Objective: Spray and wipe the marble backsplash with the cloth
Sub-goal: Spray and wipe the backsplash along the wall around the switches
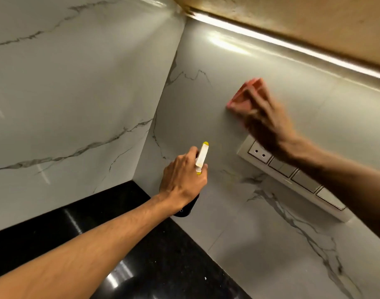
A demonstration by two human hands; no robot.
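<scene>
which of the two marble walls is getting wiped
The right wall, the one with the switch plate: the right hand presses the pink cloth on it above the plate. Nothing touches the left wall; the left hand holds the spray bottle.

The flat marble backsplash point(227, 212) is seen in off-white, crossed by thin, branching dark grey veins, heaviest at the near right. The small cloth point(241, 97) is coloured plain salmon pink. The plastic spray bottle point(202, 156) is marked by a white head tipped in yellow above a black body. The polished stone countertop point(163, 266) is shown in black, sparsely flecked with white. The rectangular switch panel point(292, 174) is finished in pale grey, the cabinet underside point(314, 24) in mottled golden tan.
</scene>
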